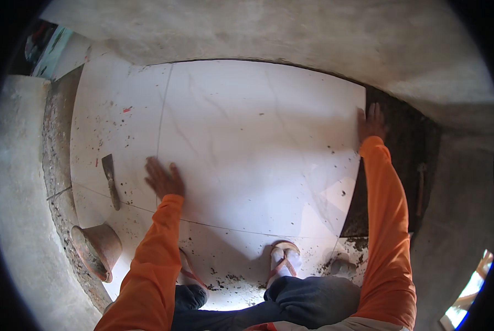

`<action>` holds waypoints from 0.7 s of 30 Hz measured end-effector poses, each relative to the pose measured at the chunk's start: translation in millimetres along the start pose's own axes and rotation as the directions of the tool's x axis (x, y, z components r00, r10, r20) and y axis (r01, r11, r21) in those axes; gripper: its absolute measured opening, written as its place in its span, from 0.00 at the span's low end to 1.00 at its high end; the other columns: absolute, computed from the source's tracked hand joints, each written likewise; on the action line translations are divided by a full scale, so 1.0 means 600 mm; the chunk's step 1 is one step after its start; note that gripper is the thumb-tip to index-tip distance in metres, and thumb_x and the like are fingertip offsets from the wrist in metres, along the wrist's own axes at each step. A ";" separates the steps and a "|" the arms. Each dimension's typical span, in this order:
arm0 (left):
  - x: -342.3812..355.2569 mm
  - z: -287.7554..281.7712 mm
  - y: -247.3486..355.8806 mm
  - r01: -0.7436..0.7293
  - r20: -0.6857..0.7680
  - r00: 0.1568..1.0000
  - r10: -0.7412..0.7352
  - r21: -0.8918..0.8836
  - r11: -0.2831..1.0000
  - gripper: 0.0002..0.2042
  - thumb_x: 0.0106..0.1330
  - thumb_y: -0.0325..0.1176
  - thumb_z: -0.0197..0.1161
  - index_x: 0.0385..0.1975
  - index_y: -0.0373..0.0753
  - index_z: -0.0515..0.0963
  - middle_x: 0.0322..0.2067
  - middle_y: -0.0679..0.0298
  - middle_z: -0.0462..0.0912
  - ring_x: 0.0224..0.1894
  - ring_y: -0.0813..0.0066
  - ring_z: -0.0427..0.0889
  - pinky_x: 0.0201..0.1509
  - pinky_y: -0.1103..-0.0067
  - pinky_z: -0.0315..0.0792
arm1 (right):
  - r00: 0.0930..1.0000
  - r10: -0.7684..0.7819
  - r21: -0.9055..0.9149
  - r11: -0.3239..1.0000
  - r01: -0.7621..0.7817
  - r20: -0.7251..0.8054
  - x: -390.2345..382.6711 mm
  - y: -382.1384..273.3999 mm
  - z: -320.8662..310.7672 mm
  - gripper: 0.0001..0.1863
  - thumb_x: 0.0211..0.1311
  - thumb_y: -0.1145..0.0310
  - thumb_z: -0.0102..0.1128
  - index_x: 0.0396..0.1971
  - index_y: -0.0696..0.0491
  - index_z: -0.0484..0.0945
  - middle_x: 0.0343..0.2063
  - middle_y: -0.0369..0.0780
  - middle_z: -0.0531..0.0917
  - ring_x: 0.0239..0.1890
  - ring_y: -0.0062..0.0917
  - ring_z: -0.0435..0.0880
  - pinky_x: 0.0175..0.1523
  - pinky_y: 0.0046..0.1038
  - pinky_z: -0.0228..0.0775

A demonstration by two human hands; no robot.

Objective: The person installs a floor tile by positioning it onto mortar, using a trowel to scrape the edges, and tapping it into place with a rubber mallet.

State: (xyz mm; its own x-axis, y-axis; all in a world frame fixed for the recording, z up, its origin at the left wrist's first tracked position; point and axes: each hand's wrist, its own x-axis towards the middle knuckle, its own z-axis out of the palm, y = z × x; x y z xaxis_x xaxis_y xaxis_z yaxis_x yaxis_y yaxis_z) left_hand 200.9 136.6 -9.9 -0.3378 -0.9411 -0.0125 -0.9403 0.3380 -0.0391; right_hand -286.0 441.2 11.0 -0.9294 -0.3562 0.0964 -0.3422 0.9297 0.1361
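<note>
A large white floor tile (241, 149) with faint grey veining lies in front of me. My left hand (165, 177) rests on it with fingers spread, beside the joint with the neighbouring white tile (111, 110). At the tile's far right edge is my right hand (371, 124); its fingers stretch forward along the edge, over the dark bed, and hold nothing. To the left of my left hand lies a flat-bladed scraper (111, 182). Both my arms are in orange sleeves.
A tilted bucket (98, 251) with a crusted inside stands at the lower left. Dark rough mortar or soil (396, 171) borders the right edge, with a hammer-like tool (420, 187) on it. Concrete walls (291, 33) close in. A small grey lump (343, 268) sits near my sandalled foot (284, 259).
</note>
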 end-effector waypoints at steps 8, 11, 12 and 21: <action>-0.096 0.035 -0.001 0.426 -0.009 0.902 -0.431 0.178 0.887 0.35 0.67 0.54 0.38 0.66 0.35 0.43 0.68 0.58 0.41 0.70 0.62 0.41 0.67 0.57 0.41 | 0.938 -0.303 0.272 0.901 0.339 -0.167 -0.188 -0.105 -0.014 0.33 0.58 0.49 0.50 0.63 0.46 0.57 0.63 0.49 0.54 0.67 0.43 0.49 0.67 0.51 0.37; -0.193 0.023 0.058 0.053 0.030 0.998 -0.061 0.213 0.976 0.36 0.65 0.51 0.43 0.64 0.28 0.46 0.67 0.50 0.44 0.70 0.56 0.39 0.68 0.58 0.36 | 0.825 -0.553 0.272 0.782 0.561 -0.113 -0.273 -0.169 -0.016 0.34 0.58 0.49 0.50 0.63 0.44 0.56 0.64 0.46 0.54 0.67 0.40 0.48 0.67 0.52 0.36; -0.224 0.017 0.077 -0.044 0.050 0.998 0.044 -0.011 0.999 0.37 0.64 0.51 0.45 0.64 0.28 0.46 0.67 0.49 0.43 0.69 0.53 0.38 0.68 0.56 0.35 | 0.807 -0.553 0.270 0.761 0.590 -0.205 -0.264 -0.146 -0.004 0.33 0.58 0.51 0.49 0.63 0.45 0.56 0.64 0.45 0.54 0.67 0.39 0.49 0.67 0.50 0.36; -0.231 -0.035 -0.134 0.128 0.125 0.984 -0.129 0.011 0.992 0.34 0.66 0.49 0.41 0.65 0.33 0.43 0.67 0.52 0.40 0.70 0.56 0.36 0.68 0.54 0.33 | 0.960 -0.216 0.040 0.973 0.226 -0.179 -0.274 -0.059 -0.026 0.31 0.59 0.50 0.48 0.58 0.53 0.63 0.59 0.49 0.62 0.63 0.45 0.56 0.63 0.45 0.49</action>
State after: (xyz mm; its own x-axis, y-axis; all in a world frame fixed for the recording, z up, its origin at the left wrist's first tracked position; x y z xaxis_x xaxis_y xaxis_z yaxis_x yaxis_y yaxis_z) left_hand 322.7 239.9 16.1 -0.2063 -0.9696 -0.1319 -0.9754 0.2145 -0.0515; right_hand -118.9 465.6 5.7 -0.7936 -0.5592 0.2398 -0.5488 0.8280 0.1148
